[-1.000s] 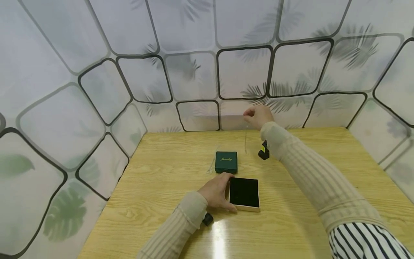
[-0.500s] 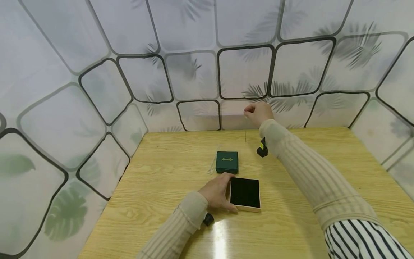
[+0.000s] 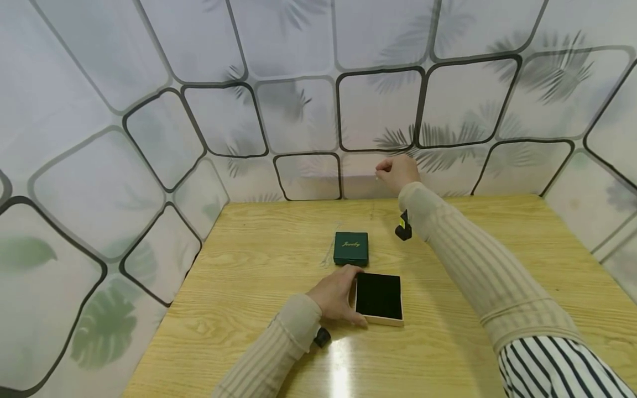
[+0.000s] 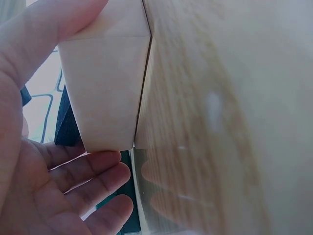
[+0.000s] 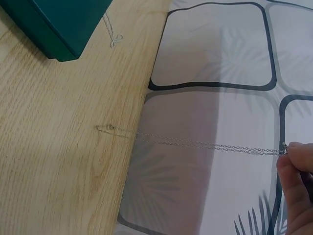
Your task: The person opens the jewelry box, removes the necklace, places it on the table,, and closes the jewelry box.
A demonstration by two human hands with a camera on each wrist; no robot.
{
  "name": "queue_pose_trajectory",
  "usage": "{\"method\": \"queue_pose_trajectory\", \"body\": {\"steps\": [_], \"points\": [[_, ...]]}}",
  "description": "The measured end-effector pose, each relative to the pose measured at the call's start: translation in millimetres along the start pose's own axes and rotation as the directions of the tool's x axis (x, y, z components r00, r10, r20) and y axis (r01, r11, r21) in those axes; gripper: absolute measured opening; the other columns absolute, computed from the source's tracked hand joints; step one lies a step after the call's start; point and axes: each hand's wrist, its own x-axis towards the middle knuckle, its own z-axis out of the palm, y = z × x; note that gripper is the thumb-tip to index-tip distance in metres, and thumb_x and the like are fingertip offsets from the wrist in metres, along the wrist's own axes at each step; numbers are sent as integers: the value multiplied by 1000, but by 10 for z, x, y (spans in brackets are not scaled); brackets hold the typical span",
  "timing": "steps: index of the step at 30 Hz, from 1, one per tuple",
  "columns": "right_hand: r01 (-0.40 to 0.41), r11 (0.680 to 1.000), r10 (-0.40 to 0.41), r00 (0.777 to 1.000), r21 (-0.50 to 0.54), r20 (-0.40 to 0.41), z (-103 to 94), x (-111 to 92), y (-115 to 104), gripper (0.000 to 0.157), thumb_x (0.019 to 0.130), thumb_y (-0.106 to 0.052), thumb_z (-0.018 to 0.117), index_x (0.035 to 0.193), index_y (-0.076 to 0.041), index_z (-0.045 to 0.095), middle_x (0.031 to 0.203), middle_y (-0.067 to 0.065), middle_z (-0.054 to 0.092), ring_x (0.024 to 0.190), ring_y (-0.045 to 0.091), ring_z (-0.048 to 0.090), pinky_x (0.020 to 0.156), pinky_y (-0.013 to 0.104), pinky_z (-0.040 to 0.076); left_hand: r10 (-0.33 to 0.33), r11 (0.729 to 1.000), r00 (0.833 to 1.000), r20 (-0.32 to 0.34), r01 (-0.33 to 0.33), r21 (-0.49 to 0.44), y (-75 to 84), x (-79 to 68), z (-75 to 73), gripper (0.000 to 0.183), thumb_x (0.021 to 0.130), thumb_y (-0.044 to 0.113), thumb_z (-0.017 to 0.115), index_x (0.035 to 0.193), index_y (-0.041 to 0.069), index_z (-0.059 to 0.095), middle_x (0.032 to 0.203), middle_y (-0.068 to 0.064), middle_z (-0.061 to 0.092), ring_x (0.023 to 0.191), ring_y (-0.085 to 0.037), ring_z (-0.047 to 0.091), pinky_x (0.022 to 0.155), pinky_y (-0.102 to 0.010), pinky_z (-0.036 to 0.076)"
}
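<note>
My left hand (image 3: pixel 337 298) grips the left side of an open jewelry box base (image 3: pixel 385 321) with pale walls and a black lining. In the left wrist view, the thumb and fingertips sit at opposite ends of its pale wall (image 4: pixel 105 93). Above the far part of the table, my right hand (image 3: pixel 398 173) pinches a thin silver necklace (image 5: pixel 210 146) between thumb and fingers. Its doubled chain hangs down, barely visible in the head view. A dark green jewelry box lid (image 3: pixel 351 249) with gold lettering lies just beyond the base.
Another fine silver chain (image 3: pixel 328 252) lies on the wooden table (image 3: pixel 249 265) left of the green lid. A patterned fabric wall (image 3: pixel 308 177) rises along the table's far and side edges, close behind my right hand.
My right hand has risen slightly, lifting the necklace; its lower end hangs farther up in the head view. My left hand keeps its grip on the box base.
</note>
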Motion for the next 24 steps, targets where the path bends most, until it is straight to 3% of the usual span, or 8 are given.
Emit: {"method": "queue_pose_trajectory", "body": {"steps": [14,24], "points": [[13,999,-14,1000,-38,-22,-16,9,45,19,93,-18,65,104,-6,74,98,11,72,88,25,65,82,40,50,8,1000,1000,-5,-8,0,-15,13,10,111,60,61,83,144,10,34,132,0,45,118,-12,47,101,-27,40],[46,997,-45,999,-57,29,8,-65,60,19,92,-18,66,104,-6,74,99,11,71,88,24,64,78,40,52,11,1000,1000,-6,-11,8,-8,7,14,110,61,61,83,145,9,33,134,-1,45,119,-13,47,102,-28,40]]}}
